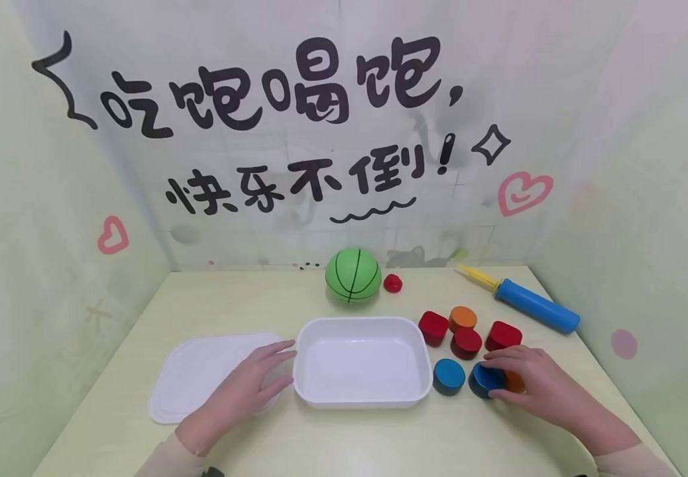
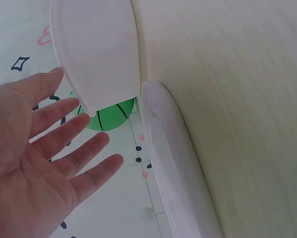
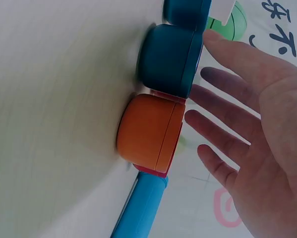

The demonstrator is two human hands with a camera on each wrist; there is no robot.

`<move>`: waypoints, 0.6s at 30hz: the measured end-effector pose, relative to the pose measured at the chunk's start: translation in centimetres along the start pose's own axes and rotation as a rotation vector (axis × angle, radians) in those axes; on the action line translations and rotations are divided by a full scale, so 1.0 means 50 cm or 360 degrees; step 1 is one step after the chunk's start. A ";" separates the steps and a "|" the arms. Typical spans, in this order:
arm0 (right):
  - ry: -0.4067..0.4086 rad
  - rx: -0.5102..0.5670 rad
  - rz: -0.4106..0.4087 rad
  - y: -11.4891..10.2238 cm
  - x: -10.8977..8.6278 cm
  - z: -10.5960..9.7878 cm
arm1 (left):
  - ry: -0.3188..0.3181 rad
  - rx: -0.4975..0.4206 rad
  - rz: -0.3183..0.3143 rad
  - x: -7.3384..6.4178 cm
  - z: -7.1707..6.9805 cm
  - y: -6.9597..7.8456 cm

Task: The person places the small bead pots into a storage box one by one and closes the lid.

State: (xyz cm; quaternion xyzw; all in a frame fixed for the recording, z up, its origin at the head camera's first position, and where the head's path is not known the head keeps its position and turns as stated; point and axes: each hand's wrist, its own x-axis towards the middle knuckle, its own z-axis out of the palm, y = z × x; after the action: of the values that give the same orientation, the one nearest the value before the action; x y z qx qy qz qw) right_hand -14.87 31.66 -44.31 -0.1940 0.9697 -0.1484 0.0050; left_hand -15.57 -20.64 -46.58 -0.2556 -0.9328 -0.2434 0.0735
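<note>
My left hand [image 1: 248, 387] is held beside the left wall of a white rectangular box [image 1: 362, 402], fingers spread. In the left wrist view its thumb tip is close to the box's side [image 2: 96, 54]; whether it touches cannot be told. A flat white lid [image 1: 195, 371] lies on the table partly behind this hand. On the other side, my right hand [image 1: 543, 387] reaches over a dark blue round block [image 1: 483, 385], its thumb and extended fingers close about the top. An orange block [image 3: 150, 131] stands beside that blue one, partly covered by the hand in the head view.
Near the box's right stand another blue round block [image 1: 449, 375], a red block [image 1: 433, 328], a red round block [image 1: 466, 342], an orange round block [image 1: 462, 318] and another red block [image 1: 504, 334]. Behind are a green ball [image 1: 352, 275], a small red piece [image 1: 393, 283] and a blue pump [image 1: 537, 305].
</note>
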 end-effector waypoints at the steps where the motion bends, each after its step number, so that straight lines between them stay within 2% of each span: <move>1: 0.0005 -0.0025 -0.0004 0.001 0.000 0.001 | -0.0001 -0.0005 -0.0004 -0.001 -0.001 0.001; 5: 0.0026 -0.0099 -0.0002 0.002 -0.001 0.004 | 0.0018 0.0002 -0.0004 -0.002 -0.002 0.003; 10: 0.0066 -0.0036 0.0008 0.005 -0.003 0.010 | 0.0024 -0.0007 0.0015 -0.001 -0.002 0.000; 18: 0.0290 0.0066 -0.0034 0.007 -0.009 0.019 | -0.0028 -0.0049 -0.0004 -0.001 -0.002 -0.005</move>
State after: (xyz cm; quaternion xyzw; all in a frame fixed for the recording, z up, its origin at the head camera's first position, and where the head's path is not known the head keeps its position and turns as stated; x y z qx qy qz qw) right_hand -14.53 31.86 -45.36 -0.1899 0.9607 -0.1856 -0.0807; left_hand -15.65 -20.89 -46.63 -0.2576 -0.9299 -0.2554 0.0609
